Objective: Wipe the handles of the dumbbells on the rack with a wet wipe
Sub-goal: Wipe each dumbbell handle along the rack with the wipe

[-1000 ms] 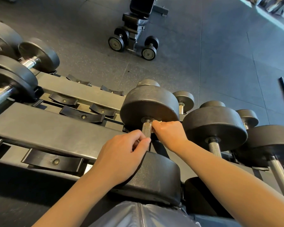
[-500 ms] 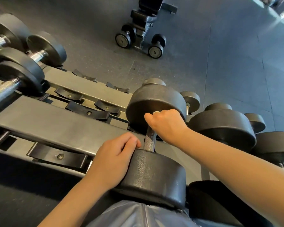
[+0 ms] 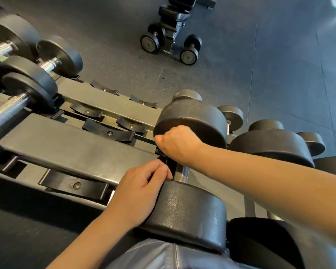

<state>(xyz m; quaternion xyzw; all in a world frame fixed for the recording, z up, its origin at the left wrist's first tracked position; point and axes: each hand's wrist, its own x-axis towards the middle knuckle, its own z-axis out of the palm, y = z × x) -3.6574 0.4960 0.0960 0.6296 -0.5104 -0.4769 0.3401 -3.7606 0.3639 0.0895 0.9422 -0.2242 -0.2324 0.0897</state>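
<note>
Far left: round black rubber-headed dumbbells with shiny ridged steel bars (image 3: 17, 74) on a grey steel rack (image 3: 72, 148) with curved black cradles. Centre: left hand (image 3: 142, 191), fingers curled loosely, resting against the pebbled near head of a big black dumbbell (image 3: 184, 208), holding nothing visible. Just right: knurled chrome handle (image 3: 181, 172). Above: right hand (image 3: 177, 143) fisted round the handle's far end; wet wipe hidden, cannot tell. Farther right: more matte black dumbbells (image 3: 270, 142).
</note>
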